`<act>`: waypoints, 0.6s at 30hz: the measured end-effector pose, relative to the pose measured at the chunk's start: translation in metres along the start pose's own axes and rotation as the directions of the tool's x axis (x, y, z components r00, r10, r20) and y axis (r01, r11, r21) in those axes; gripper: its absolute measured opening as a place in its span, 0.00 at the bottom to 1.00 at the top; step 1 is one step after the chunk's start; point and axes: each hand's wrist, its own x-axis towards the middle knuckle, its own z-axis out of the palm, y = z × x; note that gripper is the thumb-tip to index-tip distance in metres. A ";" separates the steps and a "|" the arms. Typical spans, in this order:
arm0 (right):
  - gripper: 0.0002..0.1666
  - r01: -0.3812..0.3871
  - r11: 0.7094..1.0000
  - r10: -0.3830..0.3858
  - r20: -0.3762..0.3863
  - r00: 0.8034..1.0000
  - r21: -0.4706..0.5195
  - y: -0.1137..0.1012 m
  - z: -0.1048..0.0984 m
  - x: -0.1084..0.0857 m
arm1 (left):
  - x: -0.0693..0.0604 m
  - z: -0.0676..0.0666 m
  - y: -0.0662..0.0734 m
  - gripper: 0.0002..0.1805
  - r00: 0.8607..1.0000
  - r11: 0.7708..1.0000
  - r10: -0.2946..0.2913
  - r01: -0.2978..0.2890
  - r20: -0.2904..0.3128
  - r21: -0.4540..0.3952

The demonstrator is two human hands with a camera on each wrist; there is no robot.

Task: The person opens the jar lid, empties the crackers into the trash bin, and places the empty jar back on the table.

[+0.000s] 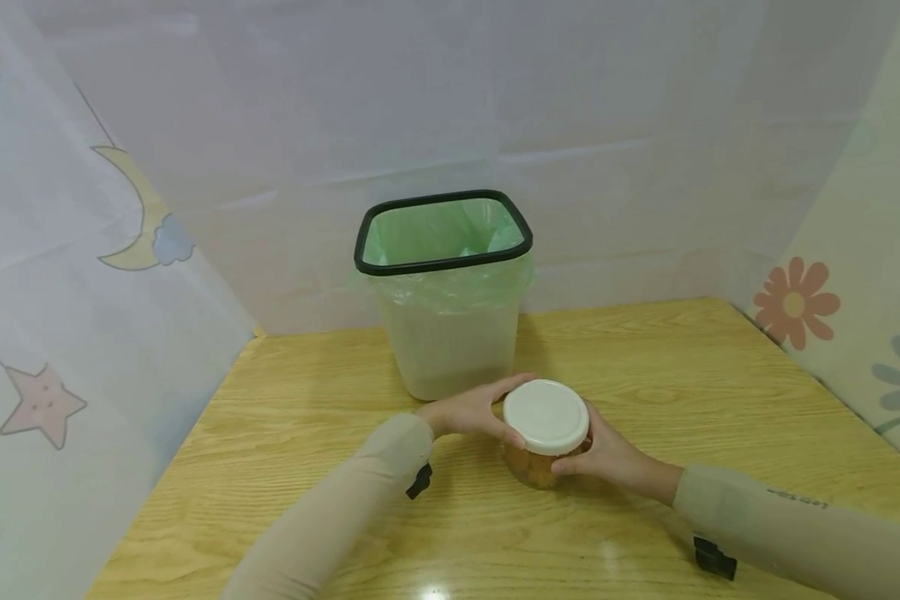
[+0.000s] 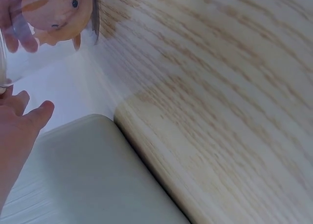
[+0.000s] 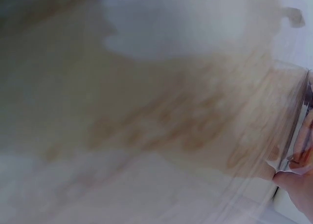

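A clear jar (image 1: 527,467) with a white lid (image 1: 546,413) is held between both hands at the right of centre. My left hand (image 1: 474,411) grips the lid's left side, thumb at the front edge and fingers behind. Opposite it, my right hand (image 1: 611,457) grips the jar's right side below the lid. Orange contents (image 2: 58,13) with a small black dot show through the jar in the left wrist view; their kind is unclear. Whether the jar's base touches the table cannot be told. The right wrist view is blurred, with part of the right hand (image 3: 299,189) at its edge.
A pale waste bin (image 1: 450,342) with a black rim and a green liner (image 1: 420,233) stands behind the jar, close to the left hand. The wooden table (image 1: 285,417) reaches to cloth-like walls at the back and sides, printed with a moon, a star and flowers.
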 end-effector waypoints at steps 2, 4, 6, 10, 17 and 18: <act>0.62 0.001 1.000 -0.001 -0.001 1.000 -0.004 0.000 0.000 0.000 | 0.000 0.001 -0.001 0.53 1.000 1.000 -0.003 0.003 -0.006 -0.004; 0.62 0.003 1.000 -0.003 -0.004 1.000 -0.008 0.000 0.000 0.000 | -0.001 0.002 -0.001 0.53 1.000 1.000 -0.007 0.007 -0.013 -0.013; 0.62 0.004 1.000 -0.004 -0.007 1.000 -0.012 0.000 0.001 0.000 | -0.002 0.003 -0.001 0.54 1.000 1.000 -0.010 0.010 -0.020 -0.023; 0.62 0.005 1.000 -0.005 -0.012 1.000 -0.017 0.001 0.001 0.000 | -0.004 0.006 0.001 0.54 0.999 0.999 -0.019 0.018 -0.035 -0.041; 0.62 -0.005 1.000 0.005 -0.012 1.000 -0.017 0.001 0.000 0.000 | -0.006 0.009 0.004 0.54 0.998 0.998 -0.029 0.026 -0.056 -0.052; 0.63 -0.010 1.000 0.009 -0.009 1.000 -0.015 0.000 0.000 0.000 | -0.007 0.009 0.004 0.55 0.998 0.999 -0.030 0.028 -0.060 -0.047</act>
